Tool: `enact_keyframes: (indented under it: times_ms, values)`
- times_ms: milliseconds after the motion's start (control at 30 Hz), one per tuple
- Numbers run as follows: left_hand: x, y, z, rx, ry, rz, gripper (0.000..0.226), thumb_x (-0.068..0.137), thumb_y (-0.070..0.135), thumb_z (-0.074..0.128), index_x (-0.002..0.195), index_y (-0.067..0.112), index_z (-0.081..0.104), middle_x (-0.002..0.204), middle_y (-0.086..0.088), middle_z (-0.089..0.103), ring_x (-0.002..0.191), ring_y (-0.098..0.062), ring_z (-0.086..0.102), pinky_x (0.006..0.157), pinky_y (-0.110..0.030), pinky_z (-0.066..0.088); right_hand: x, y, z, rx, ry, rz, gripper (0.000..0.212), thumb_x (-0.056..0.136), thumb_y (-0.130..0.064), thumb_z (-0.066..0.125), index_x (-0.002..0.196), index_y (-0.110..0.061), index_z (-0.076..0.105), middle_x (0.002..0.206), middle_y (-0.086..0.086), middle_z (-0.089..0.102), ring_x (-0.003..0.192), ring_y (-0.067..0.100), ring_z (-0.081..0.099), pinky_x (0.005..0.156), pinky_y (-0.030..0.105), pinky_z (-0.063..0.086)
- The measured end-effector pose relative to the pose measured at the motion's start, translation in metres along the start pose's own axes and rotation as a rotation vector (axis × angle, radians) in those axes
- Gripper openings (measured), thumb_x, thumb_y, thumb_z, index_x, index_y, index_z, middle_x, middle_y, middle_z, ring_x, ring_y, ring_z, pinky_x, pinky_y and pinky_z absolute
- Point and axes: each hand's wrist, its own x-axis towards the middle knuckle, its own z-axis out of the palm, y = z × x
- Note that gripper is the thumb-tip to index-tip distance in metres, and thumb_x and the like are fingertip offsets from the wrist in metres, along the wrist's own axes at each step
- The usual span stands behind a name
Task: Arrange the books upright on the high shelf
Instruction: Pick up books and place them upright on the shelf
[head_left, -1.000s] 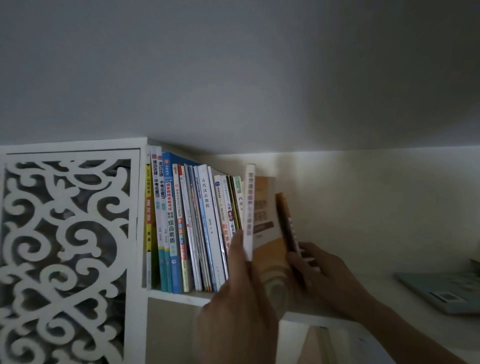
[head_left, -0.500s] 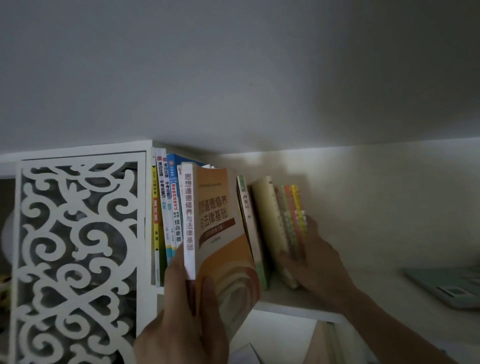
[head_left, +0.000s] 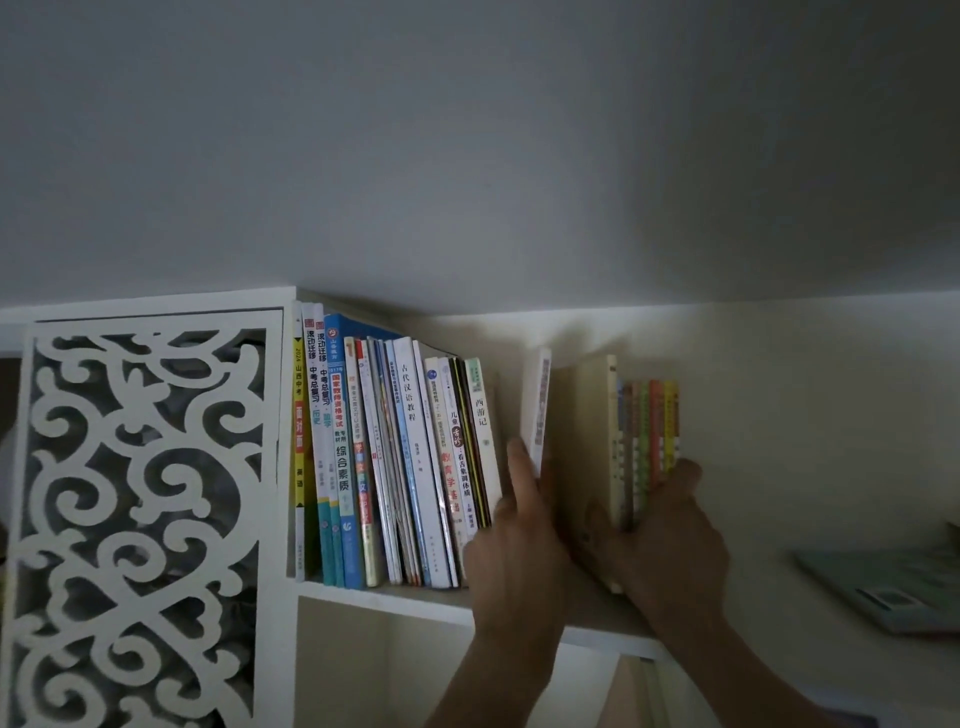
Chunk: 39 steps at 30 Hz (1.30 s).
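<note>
A white book (head_left: 537, 410) is gripped low on its spine by the left hand (head_left: 514, 540), standing upright in the gap on the shelf (head_left: 395, 597). The right hand (head_left: 670, 540), fingers curled, holds a bundle of thin books (head_left: 647, 441), also upright, spines outward. A row of books (head_left: 395, 457) stands leftward, leaning slightly.

A home is showing here, most likely a study or bedroom corner. A white bookcase (head_left: 395, 597) is standing against a plain pale wall (head_left: 805, 415) just under a bare ceiling (head_left: 467, 156), in dim indoor light. Its left side is carrying a white fretwork panel (head_left: 140, 519) cut in curling scrolls, a household furnishing. School exam guides and textbooks (head_left: 337, 457) are standing along the left end of the high shelf, with a novel (head_left: 480, 415) among them.
</note>
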Motion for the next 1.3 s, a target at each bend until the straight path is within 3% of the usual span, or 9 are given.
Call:
enact_keyframes:
  times_ms: [133,233,333,400,700,867,967,1200,1300]
  values:
    - [-0.008,-0.005,0.022,-0.11,-0.058,0.008,0.053,0.106,0.049,0.026,0.149,0.019,0.018,0.098,0.004,0.072,0.075,-0.01,0.072,0.066,-0.031,0.062,-0.001,-0.004,0.005,-0.026,-0.08,-0.077,0.084,0.074,-0.07,0.071,0.123,-0.019,0.026,0.103,-0.001,0.062,0.082,0.028,0.07,0.068,0.032,0.052]
    - [-0.005,-0.012,0.017,-0.076,0.031,0.116,0.063,0.106,0.052,0.019,0.154,0.012,0.028,0.125,-0.005,0.066,0.104,-0.017,0.067,0.087,-0.037,0.059,-0.006,-0.014,0.009,0.008,-0.119,-0.107,0.076,0.081,-0.07,0.062,0.125,-0.02,0.026,0.106,-0.001,0.063,0.083,0.023,0.069,0.066,0.027,0.048]
    - [0.005,-0.032,0.013,0.062,0.149,0.202,0.073,0.107,0.049,0.033,0.159,-0.001,0.02,0.16,-0.022,0.034,0.147,-0.036,0.035,0.116,-0.05,0.04,-0.009,-0.029,0.015,-0.034,-0.165,-0.142,0.072,0.087,-0.068,0.055,0.13,-0.019,0.024,0.107,0.0,0.061,0.082,0.023,0.067,0.067,0.029,0.048]
    - [0.015,-0.047,0.012,0.094,0.161,0.28,0.078,0.107,0.053,0.032,0.161,0.001,0.01,0.169,-0.019,0.009,0.157,-0.032,0.009,0.126,-0.047,0.022,-0.007,-0.032,0.019,-0.024,-0.217,-0.194,0.075,0.086,-0.069,0.054,0.132,-0.02,0.022,0.108,0.0,0.059,0.083,0.024,0.066,0.072,0.035,0.056]
    - [0.041,-0.077,0.02,0.24,0.108,0.397,0.072,0.108,0.053,0.028,0.162,0.009,0.011,0.171,-0.01,0.001,0.158,-0.025,0.001,0.126,-0.047,0.018,-0.001,-0.021,0.016,0.043,-0.38,-0.359,0.079,0.088,-0.071,0.05,0.145,-0.032,0.012,0.131,-0.005,0.06,0.102,0.019,0.069,0.086,0.04,0.057]
    - [0.042,-0.079,0.021,0.219,0.128,0.412,0.07,0.107,0.045,0.035,0.162,0.009,0.012,0.171,-0.011,0.002,0.158,-0.026,0.002,0.126,-0.048,0.02,0.001,-0.017,0.024,0.013,-0.47,-0.307,0.099,0.07,-0.097,0.025,0.15,-0.045,0.0,0.142,-0.009,0.052,0.119,0.022,0.062,0.097,0.048,0.052]
    - [0.037,-0.077,0.017,0.207,0.112,0.412,0.068,0.107,0.042,0.031,0.162,0.008,0.01,0.171,-0.01,0.001,0.158,-0.026,-0.001,0.126,-0.049,0.02,0.004,-0.014,0.028,0.155,-0.541,-0.212,0.103,0.067,-0.1,0.031,0.152,-0.05,0.0,0.15,-0.008,0.046,0.13,0.025,0.054,0.107,0.054,0.044]
    - [0.022,-0.069,0.006,0.211,0.044,0.379,0.065,0.108,0.04,0.024,0.163,0.011,0.003,0.171,-0.009,-0.003,0.158,-0.025,-0.007,0.126,-0.05,0.017,-0.011,-0.013,0.011,0.17,-0.636,-0.133,0.077,0.094,-0.075,0.032,0.158,-0.049,-0.001,0.162,0.008,0.03,0.146,0.037,0.035,0.119,0.056,0.03]
    - [0.007,-0.049,-0.001,0.107,0.004,0.354,0.066,0.108,0.042,0.024,0.162,0.008,0.005,0.171,-0.012,-0.001,0.158,-0.027,-0.003,0.127,-0.049,0.013,-0.016,-0.009,-0.007,0.103,-0.428,-0.135,0.061,0.101,-0.052,0.034,0.157,-0.032,0.021,0.149,0.019,0.049,0.118,0.043,0.06,0.095,0.054,0.052]
